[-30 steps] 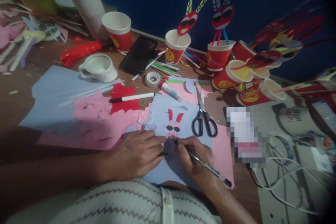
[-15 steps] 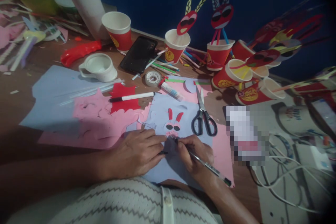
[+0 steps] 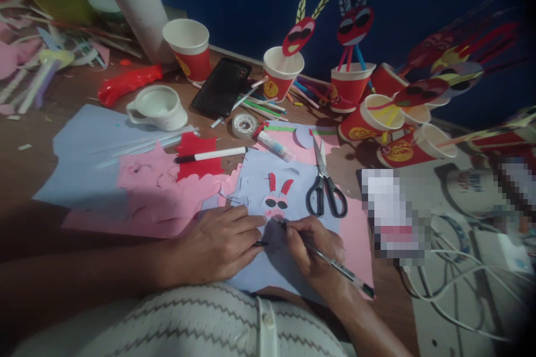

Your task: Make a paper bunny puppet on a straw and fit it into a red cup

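Note:
My right hand (image 3: pixel 318 245) grips a clear ballpoint pen (image 3: pixel 345 273), its tip at the lower edge of a small paper face (image 3: pixel 276 202). This face has red-and-pale ears, black oval eyes and a pink scribbled mouth, and lies on light blue paper (image 3: pixel 288 273). Flat across the blue paper rests my left hand (image 3: pixel 228 240), fingertips just left of the pen tip. From between its fingers pokes a slim black piece that looks like a pen cap (image 3: pixel 261 243). Black-handled scissors (image 3: pixel 322 184) lie above my right hand.
Pink paper scraps (image 3: pixel 163 189), a white marker (image 3: pixel 211 154), a glue stick (image 3: pixel 274 145) and a tape roll (image 3: pixel 244 124) surround the work. Behind stand a white cup (image 3: pixel 157 109), a black phone (image 3: pixel 221 86) and red paper cups (image 3: pixel 282 75) with paper faces. White cables (image 3: pixel 448 290) lie right.
The pen and my right hand have shifted very slightly at the lower edge of the paper face. My left hand stays in place.

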{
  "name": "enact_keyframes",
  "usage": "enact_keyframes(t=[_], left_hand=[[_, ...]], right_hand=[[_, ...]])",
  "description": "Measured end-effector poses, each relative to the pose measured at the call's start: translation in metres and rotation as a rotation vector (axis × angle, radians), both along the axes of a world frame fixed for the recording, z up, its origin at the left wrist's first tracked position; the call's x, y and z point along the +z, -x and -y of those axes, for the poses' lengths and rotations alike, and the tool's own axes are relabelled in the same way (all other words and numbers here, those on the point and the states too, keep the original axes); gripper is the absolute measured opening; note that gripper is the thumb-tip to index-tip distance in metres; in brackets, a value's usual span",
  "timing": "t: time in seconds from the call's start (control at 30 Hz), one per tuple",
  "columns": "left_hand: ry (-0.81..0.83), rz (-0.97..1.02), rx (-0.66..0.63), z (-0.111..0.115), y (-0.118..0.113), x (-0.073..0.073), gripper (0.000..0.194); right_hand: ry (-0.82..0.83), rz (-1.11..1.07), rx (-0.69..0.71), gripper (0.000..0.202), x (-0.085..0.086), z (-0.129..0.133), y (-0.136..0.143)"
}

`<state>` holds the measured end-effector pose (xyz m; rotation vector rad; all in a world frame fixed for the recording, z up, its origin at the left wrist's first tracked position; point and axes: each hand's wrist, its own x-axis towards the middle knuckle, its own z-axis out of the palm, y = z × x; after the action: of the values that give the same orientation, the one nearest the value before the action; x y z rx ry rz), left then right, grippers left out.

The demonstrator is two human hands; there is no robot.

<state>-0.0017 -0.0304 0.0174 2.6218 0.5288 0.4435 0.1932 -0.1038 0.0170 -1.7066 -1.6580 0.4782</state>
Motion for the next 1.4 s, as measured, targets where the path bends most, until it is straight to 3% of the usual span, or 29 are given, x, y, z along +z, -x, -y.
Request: enact_keyframes(t=[0.8, 1.17, 1.4], left_hand=[[0.009, 0.022, 0.005, -0.0002, -0.0016, 0.0025, 0.014], [0.0, 0.013, 0.01, 0.0, -0.002, 0.003, 0.015], [-0.015, 0.022, 0.019, 0.0002, -0.0024, 0.0031, 0.017]], right_hand=[[0.089, -0.039, -0.072, 0.01, 0.0028, -0.0001, 0.0007], [0.072, -0.036, 0.007, 0.01, 0.0035, -0.0014, -0.0058], [0.087, -0.042, -0.024, 0.011, 0.0064, -0.002, -0.0043]])
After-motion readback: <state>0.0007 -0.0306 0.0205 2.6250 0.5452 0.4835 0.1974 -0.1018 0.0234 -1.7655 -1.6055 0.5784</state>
